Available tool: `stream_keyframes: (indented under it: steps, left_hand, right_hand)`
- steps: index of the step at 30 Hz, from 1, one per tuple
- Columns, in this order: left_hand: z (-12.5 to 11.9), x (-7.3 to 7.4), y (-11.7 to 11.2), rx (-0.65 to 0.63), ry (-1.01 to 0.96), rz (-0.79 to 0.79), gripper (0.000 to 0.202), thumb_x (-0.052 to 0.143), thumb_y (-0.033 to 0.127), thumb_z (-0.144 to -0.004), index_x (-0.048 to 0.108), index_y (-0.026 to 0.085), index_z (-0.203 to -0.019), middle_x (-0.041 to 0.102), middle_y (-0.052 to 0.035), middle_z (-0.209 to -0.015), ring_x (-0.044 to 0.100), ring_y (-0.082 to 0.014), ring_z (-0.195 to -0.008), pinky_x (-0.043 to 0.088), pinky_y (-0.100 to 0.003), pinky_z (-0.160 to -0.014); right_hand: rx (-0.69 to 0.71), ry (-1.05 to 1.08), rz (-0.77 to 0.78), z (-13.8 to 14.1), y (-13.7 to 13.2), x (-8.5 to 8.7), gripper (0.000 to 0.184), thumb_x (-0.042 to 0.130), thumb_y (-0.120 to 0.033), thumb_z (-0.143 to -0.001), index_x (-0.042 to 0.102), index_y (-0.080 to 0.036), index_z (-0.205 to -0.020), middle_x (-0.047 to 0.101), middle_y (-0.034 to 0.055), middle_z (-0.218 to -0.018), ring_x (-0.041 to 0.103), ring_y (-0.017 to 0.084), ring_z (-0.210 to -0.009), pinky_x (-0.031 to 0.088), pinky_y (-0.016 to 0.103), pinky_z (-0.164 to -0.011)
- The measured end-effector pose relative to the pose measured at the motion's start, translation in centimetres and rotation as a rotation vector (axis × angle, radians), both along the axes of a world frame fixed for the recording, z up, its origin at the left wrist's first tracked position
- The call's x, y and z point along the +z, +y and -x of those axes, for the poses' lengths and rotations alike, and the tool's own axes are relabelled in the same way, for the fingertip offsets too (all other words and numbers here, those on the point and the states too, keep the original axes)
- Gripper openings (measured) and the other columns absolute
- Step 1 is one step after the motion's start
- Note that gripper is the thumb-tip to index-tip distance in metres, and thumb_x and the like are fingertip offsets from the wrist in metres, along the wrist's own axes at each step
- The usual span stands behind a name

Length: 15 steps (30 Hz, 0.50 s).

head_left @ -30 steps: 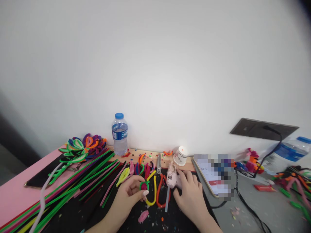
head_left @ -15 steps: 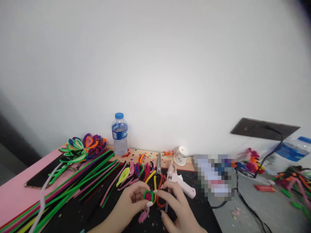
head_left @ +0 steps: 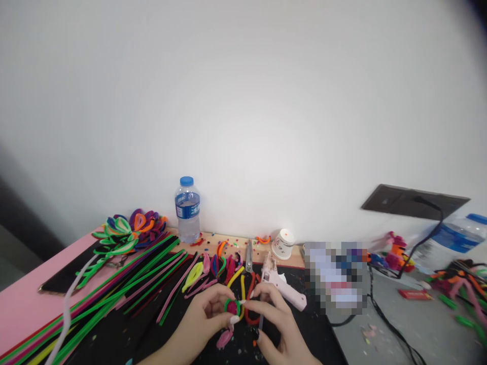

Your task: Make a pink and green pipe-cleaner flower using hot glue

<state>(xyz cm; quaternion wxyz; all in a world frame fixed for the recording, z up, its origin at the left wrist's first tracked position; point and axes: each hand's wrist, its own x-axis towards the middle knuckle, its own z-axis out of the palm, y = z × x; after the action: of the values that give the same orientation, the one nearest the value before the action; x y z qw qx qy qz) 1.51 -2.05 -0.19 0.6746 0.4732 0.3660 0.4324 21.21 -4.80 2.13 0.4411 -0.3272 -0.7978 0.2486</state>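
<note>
My left hand [head_left: 198, 324] pinches a small green pipe-cleaner ring with a pink centre [head_left: 232, 306] low over the black mat. My right hand [head_left: 276, 324] meets it from the right, thumb and forefinger closed on the same ring. A white hot glue gun [head_left: 283, 286] lies just behind my right hand, untouched. Looped yellow and orange pipe cleaners [head_left: 245, 296] lie beneath the hands. A pink piece [head_left: 224, 338] rests on the mat below the ring.
Long straight pipe cleaners [head_left: 125, 289] fan across the left side, with bent loops [head_left: 129, 228] piled behind. A water bottle [head_left: 187, 210], scissors [head_left: 248, 256] and a small white cup [head_left: 282, 244] stand by the wall. A phone [head_left: 335, 276] and black cable [head_left: 384, 314] lie right.
My right hand left the glue gun, which now lies on the mat, and came to the green ring in my left hand. Both hands now pinch it together.
</note>
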Motion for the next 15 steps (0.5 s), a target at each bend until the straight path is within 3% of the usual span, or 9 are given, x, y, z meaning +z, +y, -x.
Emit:
stream_keyframes:
  steps: [15]
  left_hand:
    - [0.0,0.08,-0.02,0.015,-0.002,-0.012,0.021,0.076,0.011,-0.062,0.062,0.018,-0.076,0.062,0.0063,-0.06,0.057,-0.0104,-0.054,0.045,-0.021,-0.054]
  right_hand:
    - [0.027,0.045,0.045,0.22,-0.16,-0.03,0.058,0.049,-0.003,-0.072,0.051,-0.029,-0.123,0.045,0.0064,-0.111,0.055,0.02,-0.09,0.046,0.035,-0.08]
